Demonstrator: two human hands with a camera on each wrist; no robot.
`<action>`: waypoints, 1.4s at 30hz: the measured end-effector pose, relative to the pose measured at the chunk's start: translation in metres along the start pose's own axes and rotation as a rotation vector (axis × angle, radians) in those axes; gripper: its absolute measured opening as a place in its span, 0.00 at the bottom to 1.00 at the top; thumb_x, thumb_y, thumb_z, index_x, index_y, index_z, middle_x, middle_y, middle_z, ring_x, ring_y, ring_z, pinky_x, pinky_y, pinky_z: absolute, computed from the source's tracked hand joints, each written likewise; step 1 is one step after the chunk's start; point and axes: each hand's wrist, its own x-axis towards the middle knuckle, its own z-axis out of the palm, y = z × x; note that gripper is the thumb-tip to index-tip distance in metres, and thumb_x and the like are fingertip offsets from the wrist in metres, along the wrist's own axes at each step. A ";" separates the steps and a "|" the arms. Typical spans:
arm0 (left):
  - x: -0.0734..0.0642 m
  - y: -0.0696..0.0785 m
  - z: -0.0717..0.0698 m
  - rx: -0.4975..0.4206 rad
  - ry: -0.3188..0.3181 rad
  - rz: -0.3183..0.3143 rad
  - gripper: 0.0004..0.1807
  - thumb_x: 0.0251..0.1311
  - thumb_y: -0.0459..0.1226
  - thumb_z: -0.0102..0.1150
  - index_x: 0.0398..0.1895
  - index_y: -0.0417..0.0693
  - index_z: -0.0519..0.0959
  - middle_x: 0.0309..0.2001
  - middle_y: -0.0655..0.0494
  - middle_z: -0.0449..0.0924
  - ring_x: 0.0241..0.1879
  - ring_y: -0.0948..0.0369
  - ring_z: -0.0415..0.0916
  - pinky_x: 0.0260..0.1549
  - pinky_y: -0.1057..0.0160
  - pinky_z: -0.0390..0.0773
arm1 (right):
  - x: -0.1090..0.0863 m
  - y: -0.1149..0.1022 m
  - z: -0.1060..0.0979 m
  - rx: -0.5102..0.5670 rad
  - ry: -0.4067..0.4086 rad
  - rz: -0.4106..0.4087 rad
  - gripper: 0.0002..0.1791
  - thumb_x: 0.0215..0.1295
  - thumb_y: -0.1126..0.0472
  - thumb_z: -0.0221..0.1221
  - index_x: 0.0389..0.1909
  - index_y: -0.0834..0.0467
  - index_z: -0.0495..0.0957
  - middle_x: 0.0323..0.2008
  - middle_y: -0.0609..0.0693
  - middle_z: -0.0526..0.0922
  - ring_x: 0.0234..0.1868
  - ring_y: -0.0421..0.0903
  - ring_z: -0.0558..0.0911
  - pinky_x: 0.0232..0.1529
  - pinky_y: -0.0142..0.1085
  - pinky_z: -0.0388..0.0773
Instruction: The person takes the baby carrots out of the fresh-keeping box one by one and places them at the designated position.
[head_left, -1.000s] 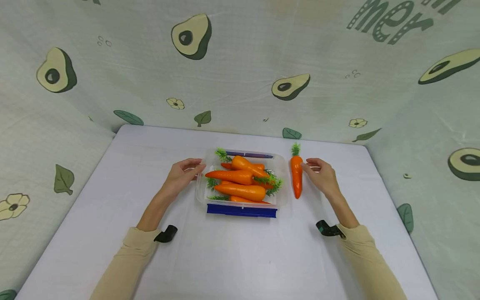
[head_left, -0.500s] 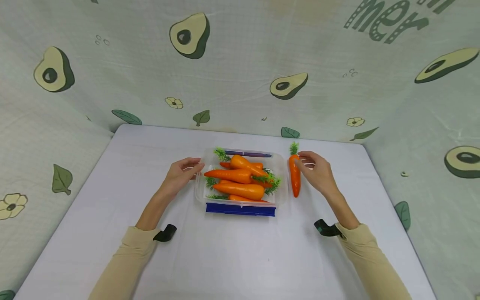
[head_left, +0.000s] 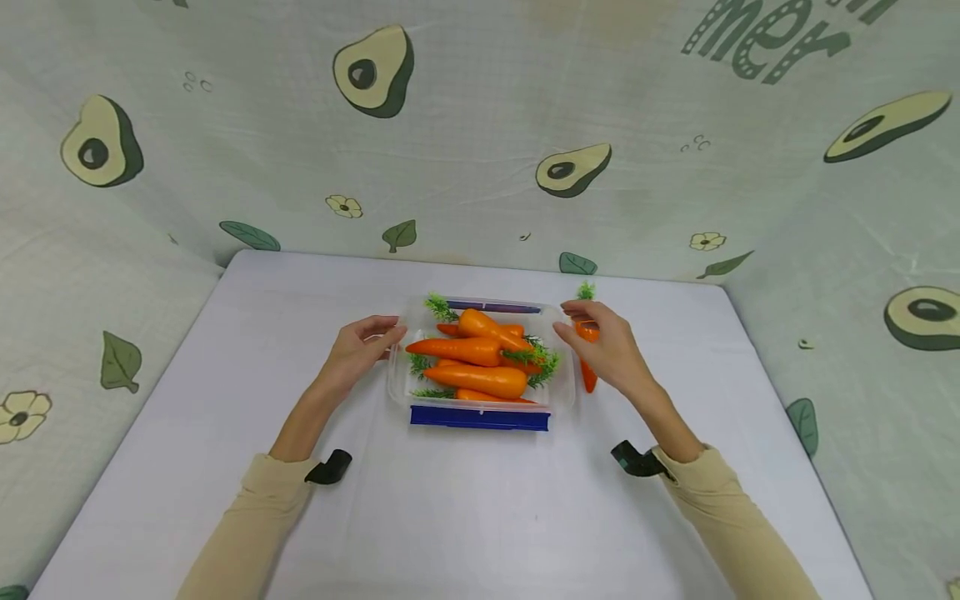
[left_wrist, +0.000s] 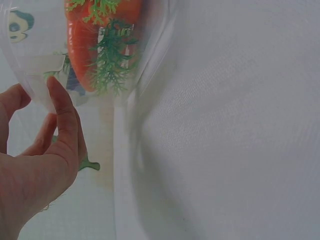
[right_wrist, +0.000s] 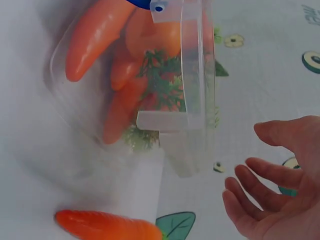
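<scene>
A clear plastic food container (head_left: 398, 392) with blue clips stands mid-table, heaped with several orange carrots (head_left: 476, 382) with green tops. My left hand (head_left: 358, 350) pinches its left rim; in the left wrist view the fingertips (left_wrist: 56, 90) of that hand lie against the clear wall. My right hand (head_left: 609, 346) hovers at the container's right edge, thumb and fingers spread apart with nothing between them. Under that hand a loose carrot (head_left: 588, 379) lies beside the container, partly covered in the head view. The right wrist view shows this carrot (right_wrist: 107, 226) apart from the hand (right_wrist: 280, 185).
A white-covered table (head_left: 480, 517) spreads beneath everything. Behind and at both sides hangs a pale cloth (head_left: 480, 125) printed with avocados and leaves. Dark wrist cameras (head_left: 330, 467) sit at both cuffs.
My right hand has moved left, from beside the loose carrot, over it, to the container's right edge. The carrot has stayed on the table. The left hand keeps its place at the rim.
</scene>
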 end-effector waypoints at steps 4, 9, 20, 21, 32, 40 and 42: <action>0.000 0.001 0.000 -0.003 0.004 -0.003 0.29 0.70 0.50 0.64 0.65 0.40 0.76 0.59 0.45 0.77 0.50 0.55 0.80 0.46 0.70 0.81 | 0.001 -0.007 0.006 -0.001 -0.012 -0.057 0.22 0.71 0.59 0.66 0.61 0.66 0.77 0.58 0.63 0.81 0.58 0.62 0.78 0.62 0.57 0.74; -0.002 0.003 0.000 0.000 0.006 0.001 0.30 0.71 0.50 0.64 0.66 0.39 0.76 0.59 0.43 0.77 0.52 0.52 0.79 0.46 0.71 0.81 | 0.002 -0.015 0.014 0.018 -0.035 -0.097 0.22 0.70 0.61 0.67 0.60 0.66 0.78 0.58 0.62 0.82 0.58 0.62 0.79 0.61 0.56 0.75; -0.004 0.006 -0.001 -0.012 0.003 -0.001 0.30 0.71 0.48 0.63 0.68 0.39 0.75 0.60 0.42 0.76 0.50 0.57 0.79 0.47 0.70 0.81 | 0.005 -0.030 0.036 0.031 -0.100 -0.131 0.23 0.69 0.60 0.68 0.61 0.66 0.78 0.58 0.63 0.81 0.59 0.62 0.79 0.60 0.57 0.77; -0.004 0.006 0.000 -0.014 0.002 -0.001 0.30 0.71 0.48 0.63 0.68 0.39 0.75 0.60 0.42 0.76 0.50 0.56 0.79 0.47 0.70 0.81 | 0.005 -0.031 0.038 0.033 -0.110 -0.131 0.24 0.69 0.60 0.67 0.62 0.66 0.78 0.59 0.63 0.81 0.59 0.62 0.79 0.60 0.57 0.77; -0.003 0.003 0.001 -0.013 0.005 -0.001 0.30 0.71 0.49 0.63 0.67 0.39 0.75 0.60 0.43 0.77 0.51 0.54 0.79 0.48 0.69 0.81 | 0.005 -0.041 0.056 0.016 -0.165 -0.199 0.27 0.69 0.59 0.68 0.64 0.66 0.76 0.62 0.60 0.80 0.61 0.58 0.79 0.62 0.52 0.76; -0.003 0.003 0.001 -0.017 0.009 -0.002 0.29 0.71 0.49 0.64 0.67 0.40 0.76 0.60 0.43 0.77 0.51 0.55 0.79 0.47 0.70 0.81 | 0.004 -0.045 0.066 0.006 -0.201 -0.207 0.25 0.69 0.60 0.68 0.63 0.66 0.77 0.63 0.60 0.78 0.63 0.58 0.76 0.65 0.52 0.74; -0.003 0.003 0.001 -0.015 0.010 -0.003 0.29 0.71 0.48 0.64 0.67 0.40 0.76 0.60 0.43 0.77 0.51 0.55 0.79 0.47 0.70 0.80 | 0.004 -0.045 0.069 -0.009 -0.208 -0.211 0.25 0.69 0.60 0.68 0.63 0.65 0.77 0.64 0.60 0.78 0.64 0.58 0.75 0.66 0.53 0.72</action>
